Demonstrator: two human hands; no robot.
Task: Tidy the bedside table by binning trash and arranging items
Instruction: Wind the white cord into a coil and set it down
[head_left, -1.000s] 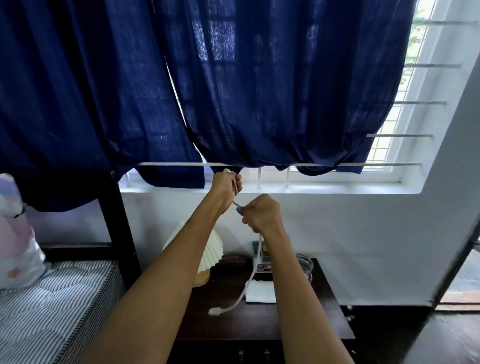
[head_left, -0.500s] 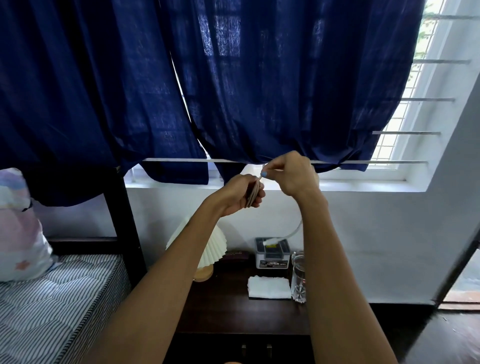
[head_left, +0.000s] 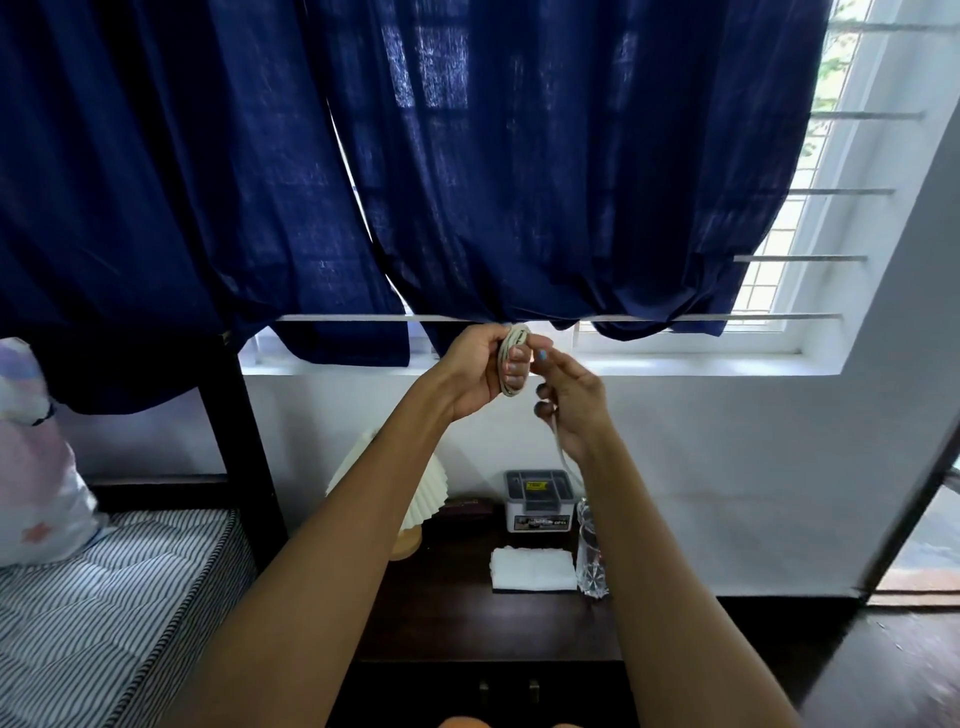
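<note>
Mid-frame, above the dark surface (head_left: 467, 613) at bottom centre, my left hand (head_left: 475, 371) has its grip closed around the coiled cable (head_left: 511, 364), while my right hand (head_left: 574, 408) pinches its loose tail.

Both arms raised; left hand (head_left: 480, 366) curled (tight grip), right hand (head_left: 571, 405) loosely cupped.

Left hand (head_left: 475, 371) grips coiled cable (head_left: 511, 364); right hand (head_left: 574, 410) holds its tail.

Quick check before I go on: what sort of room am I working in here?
Most likely a bedroom: a striped mattress on a dark bed frame, a pleated lamp on the bedside table, and a curtained window.
</note>
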